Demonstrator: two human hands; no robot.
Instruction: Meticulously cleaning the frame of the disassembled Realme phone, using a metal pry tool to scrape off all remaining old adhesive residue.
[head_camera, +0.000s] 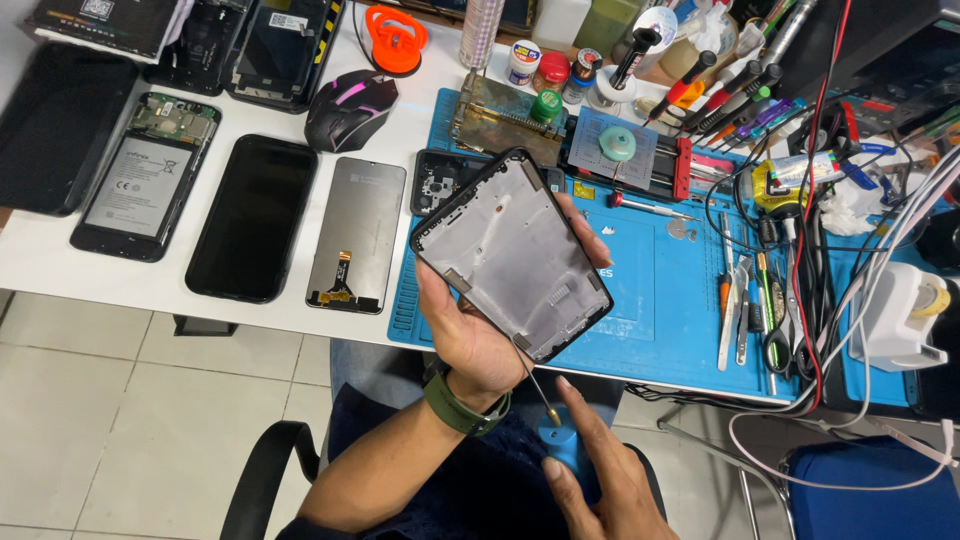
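Left hand (478, 335) grips a stripped phone frame (512, 252), inner side up, above the blue repair mat (640, 300). Right hand (600, 480) holds a blue-handled tool (562, 440), probably a glue applicator, its tip at the frame's lower edge. No screen is fitted; a loose display panel (355, 235) lies well left, cables (800, 300) crowd right.

A phone repair workshop is seen here. The white surface (60, 265) is covered with opened phones (145, 178) and a loose screen panel (357, 235). A blue work mat (660, 310) is laid out, lined with tweezers and screwdrivers (745, 310) (cables tangled alongside). Little bottles and jars (545, 65) and an orange suction cup (396, 38) are gathered at the back.
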